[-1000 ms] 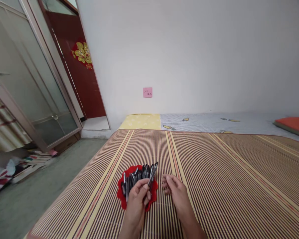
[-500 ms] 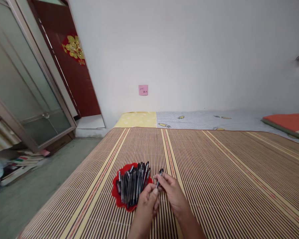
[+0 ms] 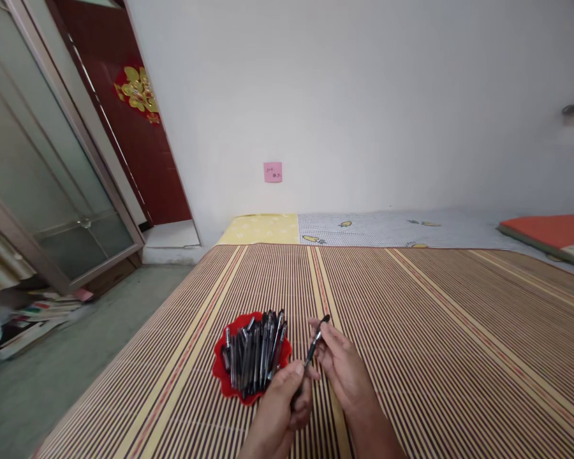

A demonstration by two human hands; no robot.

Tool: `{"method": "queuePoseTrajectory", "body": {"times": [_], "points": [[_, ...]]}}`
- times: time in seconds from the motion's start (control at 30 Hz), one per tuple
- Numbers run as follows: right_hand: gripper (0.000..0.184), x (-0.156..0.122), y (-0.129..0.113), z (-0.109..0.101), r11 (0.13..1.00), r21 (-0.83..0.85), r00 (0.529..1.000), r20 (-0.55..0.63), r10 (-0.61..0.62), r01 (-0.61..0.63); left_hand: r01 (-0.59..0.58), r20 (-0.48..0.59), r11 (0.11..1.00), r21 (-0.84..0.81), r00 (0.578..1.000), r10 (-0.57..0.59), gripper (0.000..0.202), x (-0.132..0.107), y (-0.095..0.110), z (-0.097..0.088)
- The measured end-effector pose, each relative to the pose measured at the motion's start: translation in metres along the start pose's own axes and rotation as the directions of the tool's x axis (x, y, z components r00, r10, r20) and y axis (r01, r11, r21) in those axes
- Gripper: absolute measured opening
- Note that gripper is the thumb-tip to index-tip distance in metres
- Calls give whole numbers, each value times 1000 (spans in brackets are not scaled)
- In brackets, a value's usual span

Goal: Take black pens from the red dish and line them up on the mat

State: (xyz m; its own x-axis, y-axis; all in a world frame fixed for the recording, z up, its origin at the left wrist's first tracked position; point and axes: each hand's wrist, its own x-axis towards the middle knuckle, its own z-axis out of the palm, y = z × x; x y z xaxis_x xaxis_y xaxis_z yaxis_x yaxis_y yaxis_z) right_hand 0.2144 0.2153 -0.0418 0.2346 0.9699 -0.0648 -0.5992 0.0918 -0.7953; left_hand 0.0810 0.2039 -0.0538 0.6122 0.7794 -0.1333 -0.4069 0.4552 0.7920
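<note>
A red dish (image 3: 220, 373) heaped with several black pens (image 3: 253, 350) sits on the striped bamboo mat (image 3: 411, 319). Just right of the dish I hold one black pen (image 3: 316, 341) between both hands, tip pointing up and away. My left hand (image 3: 280, 411) pinches its lower end with thumb and fingers curled. My right hand (image 3: 344, 366) grips its upper part with the fingertips.
The mat covers a bed; a patterned sheet (image 3: 387, 229) and an orange cushion (image 3: 545, 229) lie at its far side by the white wall. Left of the bed is bare floor, with a stack of books (image 3: 33, 312), a glass cabinet (image 3: 52, 166) and a red door (image 3: 134, 108).
My left hand lifted one pen out of the dish and carried it right. My right hand came in and took hold of its upper part. The view shifted slightly right.
</note>
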Motion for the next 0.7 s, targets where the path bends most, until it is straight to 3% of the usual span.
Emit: {"method": "queuePoseTrajectory", "body": {"times": [0.1, 0.17, 0.3, 0.43, 0.57, 0.7], "points": [[34, 5, -1, -5, 991, 54, 980, -161, -115, 125, 16, 17, 997, -76, 1000, -15, 29, -1, 2, -1], [32, 7, -1, -10, 980, 122, 966, -225, -125, 155, 20, 23, 983, -180, 1000, -17, 26, -2, 6, -2], [37, 8, 2, -18, 987, 151, 981, -193, -23, 53, -4, 13, 940, -340, 1000, 8, 22, -3, 13, -6], [37, 7, 0, -24, 975, -219, 998, -51, 34, -44, -42, -29, 933, -356, 999, 34, 20, -4, 20, -12], [36, 10, -4, -31, 813, -583, 1000, 14, 10, 0, -38, -59, 911, -411, 998, 15, 20, -6, 25, -17], [34, 13, -4, -39, 640, -768, 999, 30, -14, 32, -35, -96, 907, -420, 995, -6, 19, -7, 31, -20]]}}
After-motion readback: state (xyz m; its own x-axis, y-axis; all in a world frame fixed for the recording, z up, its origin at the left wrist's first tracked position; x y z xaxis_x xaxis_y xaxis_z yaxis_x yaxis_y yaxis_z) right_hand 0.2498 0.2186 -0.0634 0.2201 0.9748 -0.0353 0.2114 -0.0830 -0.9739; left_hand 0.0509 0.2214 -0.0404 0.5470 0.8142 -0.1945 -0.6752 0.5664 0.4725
